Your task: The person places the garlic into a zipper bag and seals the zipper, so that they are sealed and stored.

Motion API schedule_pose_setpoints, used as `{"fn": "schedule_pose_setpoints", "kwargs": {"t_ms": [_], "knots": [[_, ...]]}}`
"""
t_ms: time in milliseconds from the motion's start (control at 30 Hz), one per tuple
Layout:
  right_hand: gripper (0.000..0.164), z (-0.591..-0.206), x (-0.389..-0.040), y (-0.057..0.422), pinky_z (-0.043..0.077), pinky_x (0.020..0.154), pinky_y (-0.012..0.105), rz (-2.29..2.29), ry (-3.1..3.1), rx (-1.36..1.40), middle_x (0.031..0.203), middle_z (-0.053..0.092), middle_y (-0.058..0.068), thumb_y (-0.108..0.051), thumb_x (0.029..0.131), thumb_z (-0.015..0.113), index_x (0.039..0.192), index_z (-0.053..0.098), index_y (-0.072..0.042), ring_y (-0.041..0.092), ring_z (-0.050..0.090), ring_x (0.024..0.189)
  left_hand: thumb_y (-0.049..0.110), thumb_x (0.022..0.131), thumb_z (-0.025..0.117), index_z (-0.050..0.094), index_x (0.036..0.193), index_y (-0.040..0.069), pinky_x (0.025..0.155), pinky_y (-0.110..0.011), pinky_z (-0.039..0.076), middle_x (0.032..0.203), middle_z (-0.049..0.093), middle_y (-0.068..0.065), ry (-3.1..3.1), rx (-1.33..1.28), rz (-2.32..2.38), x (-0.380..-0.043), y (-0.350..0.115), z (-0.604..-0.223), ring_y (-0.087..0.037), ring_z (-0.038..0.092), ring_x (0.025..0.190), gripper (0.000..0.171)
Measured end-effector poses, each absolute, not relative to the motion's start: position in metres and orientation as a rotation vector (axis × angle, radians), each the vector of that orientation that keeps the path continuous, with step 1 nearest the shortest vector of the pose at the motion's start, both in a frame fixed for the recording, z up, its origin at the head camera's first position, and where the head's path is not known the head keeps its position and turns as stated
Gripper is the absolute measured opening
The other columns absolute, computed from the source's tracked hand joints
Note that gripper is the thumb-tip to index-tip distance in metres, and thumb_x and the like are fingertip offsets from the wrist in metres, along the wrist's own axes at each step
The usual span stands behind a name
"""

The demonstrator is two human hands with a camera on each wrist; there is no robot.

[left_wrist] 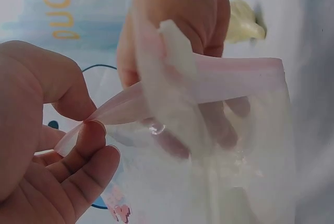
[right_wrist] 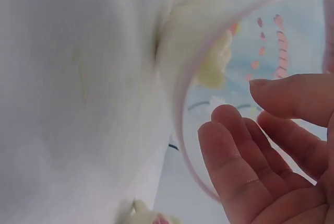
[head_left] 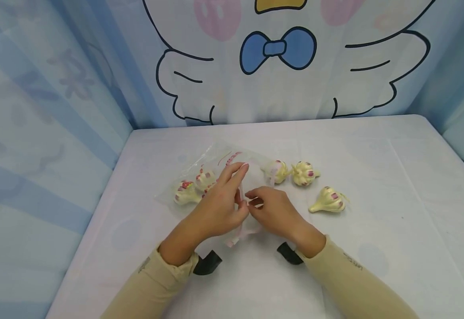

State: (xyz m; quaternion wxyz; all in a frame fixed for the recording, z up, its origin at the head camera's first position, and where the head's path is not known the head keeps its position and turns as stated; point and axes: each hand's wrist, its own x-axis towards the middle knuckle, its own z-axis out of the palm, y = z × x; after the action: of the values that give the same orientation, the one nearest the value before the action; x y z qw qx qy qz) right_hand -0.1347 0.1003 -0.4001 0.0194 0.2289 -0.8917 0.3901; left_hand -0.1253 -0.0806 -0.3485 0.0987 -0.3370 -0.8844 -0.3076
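1. Leftmost from where I stand, garlic bulbs (head_left: 186, 194) lie inside the clear bag (head_left: 254, 175) on the white counter (head_left: 383, 177); the hand hides part of them, so I cannot count them; they look firm and fairly light.
2. Next, the left grip (head_left: 218, 207) pinches the bag's pink edge (left_wrist: 240, 72) between thumb and fingers; the film seems thin, floppy and slippery, so this thicker band at the mouth looks the surest hold.
3. Just beside it, the right grip (head_left: 275, 210) is at the bag's mouth; its fingers are bent, thumb and fingertips apart, with nothing visible between them.
4. Farther right, one bulb (head_left: 280, 172) sits by the bag's edge, under film or beside it, I cannot tell; a second bulb (head_left: 303, 174) is near; a third bulb (head_left: 328, 200) lies nearer the person; the round belly should hold better than the slim stem.
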Motion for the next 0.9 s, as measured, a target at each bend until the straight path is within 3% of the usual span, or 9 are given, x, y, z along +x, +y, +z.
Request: {"fn": "schedule_pose_setpoints", "kwargs": {"t_ms": [633,900], "knots": [[0.028,-0.387,-0.121,0.168,0.057,0.077,0.043,1.064,-2.744,0.545,0.112,0.07,0.013,-0.001,0.087,0.071,0.115,0.07,0.002,0.029,0.069,0.094,0.006,0.085,0.073,0.037,0.149,-0.008,0.069,-0.022,0.049,0.151,0.035,-0.017,-2.708,-0.937,-0.951,-0.143,-0.079,-0.345,-0.01,0.056,0.074,0.075],[0.035,-0.373,-0.121,0.191,0.053,0.084,0.05,0.908,-2.852,0.484,0.12,0.067,0.017,-0.007,0.088,0.073,0.122,0.068,0.0,0.034,0.065,0.099,0.003,0.084,0.062,0.037,0.15,-0.007,0.072,-0.024,0.049,0.153,0.035,-0.015,-2.716,-0.948,-0.965,-0.146,-0.082,-0.345,-0.01,0.053,0.077,0.071]]}}
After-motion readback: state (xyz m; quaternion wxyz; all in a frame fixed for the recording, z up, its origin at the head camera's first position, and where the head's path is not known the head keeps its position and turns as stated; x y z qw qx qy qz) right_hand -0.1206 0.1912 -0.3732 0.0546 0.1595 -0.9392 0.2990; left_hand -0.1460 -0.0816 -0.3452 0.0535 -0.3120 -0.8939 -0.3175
